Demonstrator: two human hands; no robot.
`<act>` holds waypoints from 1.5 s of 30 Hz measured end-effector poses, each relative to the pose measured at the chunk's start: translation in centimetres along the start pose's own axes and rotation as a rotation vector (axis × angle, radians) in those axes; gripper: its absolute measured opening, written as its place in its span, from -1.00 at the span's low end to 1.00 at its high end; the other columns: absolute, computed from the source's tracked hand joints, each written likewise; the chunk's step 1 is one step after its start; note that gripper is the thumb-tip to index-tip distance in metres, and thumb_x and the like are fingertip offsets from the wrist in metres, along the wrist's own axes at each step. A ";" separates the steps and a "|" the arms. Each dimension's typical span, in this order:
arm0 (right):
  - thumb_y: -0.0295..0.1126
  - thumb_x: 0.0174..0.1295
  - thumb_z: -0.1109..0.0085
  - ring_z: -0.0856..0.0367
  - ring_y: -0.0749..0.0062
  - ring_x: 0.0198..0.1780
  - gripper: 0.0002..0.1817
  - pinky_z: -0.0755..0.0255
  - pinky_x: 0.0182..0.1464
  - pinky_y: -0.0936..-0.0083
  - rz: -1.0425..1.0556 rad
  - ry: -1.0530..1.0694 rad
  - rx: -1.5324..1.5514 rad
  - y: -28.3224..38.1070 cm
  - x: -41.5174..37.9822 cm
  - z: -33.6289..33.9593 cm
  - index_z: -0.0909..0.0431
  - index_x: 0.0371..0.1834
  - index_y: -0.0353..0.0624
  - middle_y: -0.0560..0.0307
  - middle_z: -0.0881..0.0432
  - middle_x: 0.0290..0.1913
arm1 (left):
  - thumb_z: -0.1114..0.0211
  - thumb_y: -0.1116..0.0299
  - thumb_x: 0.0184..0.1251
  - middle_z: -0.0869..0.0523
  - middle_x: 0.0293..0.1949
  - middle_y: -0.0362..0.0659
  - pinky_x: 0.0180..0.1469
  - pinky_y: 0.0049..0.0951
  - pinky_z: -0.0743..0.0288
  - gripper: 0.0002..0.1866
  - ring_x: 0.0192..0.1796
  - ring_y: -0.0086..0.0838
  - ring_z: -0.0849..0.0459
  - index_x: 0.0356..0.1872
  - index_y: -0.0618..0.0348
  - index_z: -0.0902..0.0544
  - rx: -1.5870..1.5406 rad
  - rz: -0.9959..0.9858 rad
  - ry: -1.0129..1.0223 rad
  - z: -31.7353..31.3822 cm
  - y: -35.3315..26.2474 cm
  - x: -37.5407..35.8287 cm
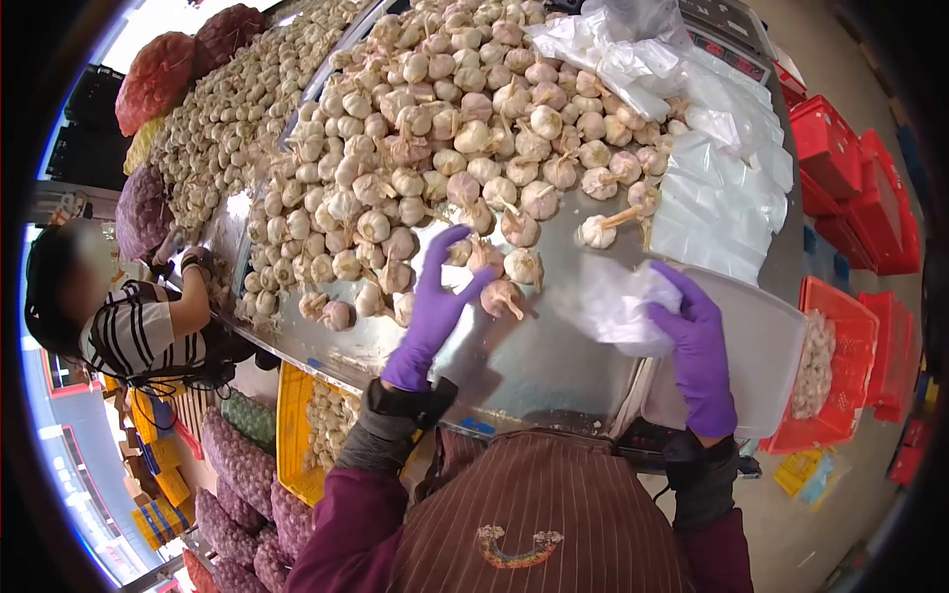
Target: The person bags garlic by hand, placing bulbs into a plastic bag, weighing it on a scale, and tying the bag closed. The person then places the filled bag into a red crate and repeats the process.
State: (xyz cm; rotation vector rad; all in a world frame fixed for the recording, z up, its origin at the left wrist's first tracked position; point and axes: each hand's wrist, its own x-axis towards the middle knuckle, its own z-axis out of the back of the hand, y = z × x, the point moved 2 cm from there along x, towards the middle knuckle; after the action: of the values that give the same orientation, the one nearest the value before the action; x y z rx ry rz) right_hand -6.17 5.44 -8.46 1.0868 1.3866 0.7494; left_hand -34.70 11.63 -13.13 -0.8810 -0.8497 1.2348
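My left hand [442, 296], in a purple glove, reaches over the near edge of a large heap of garlic bulbs [425, 128], its thumb and fingers spread apart. Right beside its fingertips lies a single garlic bulb [501, 298] with a dry stem. My right hand [692, 331], also gloved in purple, pinches a thin white plastic bag [623, 306], which is blurred. Under both hands is the bare metal tabletop [554, 356]. A longer-stemmed garlic bulb [597, 232] rests on the metal just beyond the bag.
Flat plastic bags [722, 198] lie at the right, near a scale [727, 49]. A pale plastic tray [741, 361] sits beside my right hand. Red crates [825, 148] stand further right. Another person [143, 306] works at the left, above net sacks [242, 465] and a yellow crate [294, 425].
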 end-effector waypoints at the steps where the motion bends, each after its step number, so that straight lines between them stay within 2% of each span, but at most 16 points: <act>1: -0.63 0.07 -0.13 -0.50 0.52 -0.04 -0.50 -0.41 0.00 0.62 -0.030 0.125 -0.016 -0.2 0.1 -1.3 -0.38 0.15 -0.23 0.13 -0.54 -0.04 | -0.36 0.24 -0.03 -0.37 0.19 -0.13 0.26 -0.31 -0.14 -0.24 0.25 -0.36 -0.31 0.26 0.11 -0.25 -0.149 0.001 0.194 -2.4 -2.2 -0.8; 3: -0.61 0.07 -0.16 -0.50 0.52 -0.04 -0.49 -0.41 0.00 0.62 -0.051 0.252 -0.028 0.0 0.5 -2.8 -0.36 0.16 -0.23 0.12 -0.54 -0.05 | -0.45 0.27 -0.07 -0.34 0.18 0.03 0.27 -0.34 -0.15 -0.07 0.25 -0.37 -0.27 0.33 0.16 -0.10 -0.404 0.127 0.670 -5.6 -6.5 -0.9; 6: -0.52 0.08 -0.21 -0.51 0.50 -0.06 -0.47 -0.44 -0.07 0.63 0.050 0.238 0.007 1.2 1.3 -3.4 -0.34 0.17 -0.24 0.11 -0.55 -0.10 | -0.36 0.33 0.08 -0.63 -0.21 -0.12 -0.07 -0.50 -0.47 -0.51 -0.14 -0.49 -0.58 0.01 0.38 -0.48 -0.682 0.350 0.500 -9.6 -6.3 -0.4; 8: -0.46 0.08 -0.24 -0.54 0.52 -0.15 -0.47 -0.47 -0.15 0.65 -0.024 -0.173 0.019 1.2 1.7 -2.4 -0.32 0.15 -0.29 0.12 -0.55 -0.13 | -0.31 0.39 0.13 -0.66 -0.31 -0.21 -0.26 -0.64 -0.48 -0.70 -0.32 -0.61 -0.60 -0.16 0.38 -0.56 -0.907 0.429 0.142 -10.3 -8.4 0.2; 11: -0.43 0.11 -0.21 -0.54 0.60 -0.34 -0.66 -0.44 -0.28 0.69 -0.105 -0.063 0.086 0.0 1.8 -1.0 -0.47 -0.06 -0.33 0.18 -0.59 -0.30 | -0.28 0.44 0.15 -0.64 -0.46 -0.29 -0.41 -0.68 -0.37 -0.89 -0.41 -0.71 -0.52 -0.36 0.29 -0.63 -0.767 0.341 0.070 -10.1 -7.7 1.4; 16: -0.38 0.16 -0.15 -0.49 0.68 -0.49 -0.79 -0.38 -0.38 0.69 -0.102 0.037 -0.027 1.3 2.8 2.8 -0.58 -0.24 -0.30 0.24 -0.59 -0.47 | -0.20 0.27 0.26 -0.62 -0.38 -0.20 -0.22 -0.62 -0.38 -0.78 -0.30 -0.58 -0.54 -0.29 0.24 -0.59 -0.818 0.222 0.023 -7.1 -5.0 4.1; 20: -0.32 0.21 -0.07 -0.50 0.57 -0.49 -0.73 -0.38 -0.37 0.58 0.077 0.139 -0.101 0.2 3.3 1.0 -0.57 -0.28 -0.37 0.24 -0.57 -0.52 | -0.17 0.21 0.28 -0.61 -0.19 -0.17 0.08 -0.50 -0.33 -0.58 -0.06 -0.47 -0.53 0.04 0.31 -0.47 -0.699 0.198 0.354 -8.7 -8.7 4.1; 26: -0.30 0.20 -0.06 -0.55 0.50 -0.41 -0.71 -0.41 -0.30 0.52 -0.060 0.099 -0.545 1.5 3.3 3.6 -0.55 -0.26 -0.38 0.20 -0.63 -0.38 | -0.16 0.41 0.28 -0.62 -0.41 -0.25 -0.35 -0.66 -0.40 -0.89 -0.43 -0.66 -0.53 -0.36 0.24 -0.55 -0.741 0.239 0.149 -8.1 -8.1 4.5; 28: -0.33 0.18 -0.07 -0.58 0.49 -0.32 -0.73 -0.45 -0.20 0.53 -0.139 0.184 0.294 2.1 2.9 4.0 -0.53 -0.19 -0.33 0.15 -0.63 -0.28 | -0.16 0.39 0.30 -0.61 -0.44 -0.30 -0.35 -0.69 -0.37 -0.88 -0.43 -0.72 -0.50 -0.33 0.24 -0.55 -0.800 0.235 0.066 -7.6 -8.4 4.6; 29: -0.35 0.18 -0.07 -0.58 0.46 -0.18 -0.68 -0.46 -0.06 0.54 0.335 0.099 0.059 1.9 2.1 3.3 -0.47 -0.05 -0.31 0.10 -0.60 -0.17 | -0.19 0.39 0.27 -0.59 -0.45 -0.34 -0.39 -0.72 -0.32 -0.88 -0.46 -0.76 -0.45 -0.36 0.24 -0.56 -0.734 0.232 0.005 -7.2 -8.0 4.6; 31: -0.33 0.19 -0.06 -0.54 0.40 -0.09 -0.61 -0.43 0.00 0.48 0.405 -0.008 -0.267 -0.3 3.2 3.4 -0.39 0.04 -0.32 0.03 -0.55 -0.09 | -0.21 0.40 0.25 -0.59 -0.47 -0.35 -0.40 -0.73 -0.29 -0.88 -0.47 -0.76 -0.44 -0.40 0.24 -0.58 -0.656 0.220 -0.097 -6.1 -8.7 5.0; 33: -0.28 0.23 0.00 -0.41 0.16 0.12 -0.46 -0.33 0.14 0.29 -0.176 0.010 1.227 -1.8 3.6 2.3 -0.18 0.22 -0.32 -0.14 -0.39 0.11 | -0.27 0.42 0.18 -0.57 -0.54 -0.37 -0.43 -0.76 -0.22 -0.86 -0.49 -0.78 -0.41 -0.53 0.23 -0.60 -0.478 0.211 -0.171 -4.4 -9.7 5.3; 39: 0.27 -0.31 -0.34 0.26 0.04 0.44 0.42 0.29 0.39 0.19 0.851 -0.126 -0.707 4.4 2.8 -1.6 0.51 0.38 -0.22 -0.22 0.29 0.41 | -0.30 0.42 0.15 -0.62 -0.53 -0.31 -0.38 -0.72 -0.26 -0.86 -0.46 -0.75 -0.45 -0.53 0.26 -0.63 -0.182 0.162 0.191 -0.9 -13.1 4.7; 42: 0.13 -0.19 -0.37 -0.02 0.17 0.38 -0.05 0.02 0.34 0.25 0.809 0.229 -1.149 4.7 5.7 -4.9 -0.26 0.23 -0.24 -0.07 -0.10 0.34 | -0.29 0.41 0.14 -0.62 -0.53 -0.29 -0.37 -0.68 -0.29 -0.87 -0.46 -0.71 -0.47 -0.50 0.25 -0.65 -0.209 0.101 0.375 1.0 -14.1 5.2; 43: 0.13 -0.19 -0.37 -0.02 0.17 0.38 -0.05 0.02 0.34 0.25 0.822 0.231 -1.145 4.8 7.1 -4.5 -0.26 0.23 -0.24 -0.07 -0.10 0.34 | -0.29 0.40 0.14 -0.62 -0.54 -0.30 -0.37 -0.68 -0.28 -0.87 -0.46 -0.71 -0.47 -0.50 0.25 -0.65 -0.215 0.080 0.328 2.3 -14.0 5.7; 45: 0.18 -0.07 -0.23 -0.36 0.41 0.16 -0.25 -0.36 0.08 0.47 0.079 0.640 -0.066 4.3 9.2 -2.9 -0.47 0.03 -0.22 0.10 -0.34 0.21 | -0.28 0.38 0.13 -0.61 -0.57 -0.31 -0.38 -0.68 -0.28 -0.85 -0.49 -0.70 -0.46 -0.52 0.25 -0.64 -0.210 0.139 0.157 4.8 -13.3 6.2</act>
State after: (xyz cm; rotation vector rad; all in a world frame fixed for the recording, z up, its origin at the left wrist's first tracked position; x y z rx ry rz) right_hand -7.37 15.92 -7.71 0.8854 1.8388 1.2640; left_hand -32.76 16.76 1.35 -1.2072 -0.8116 1.1919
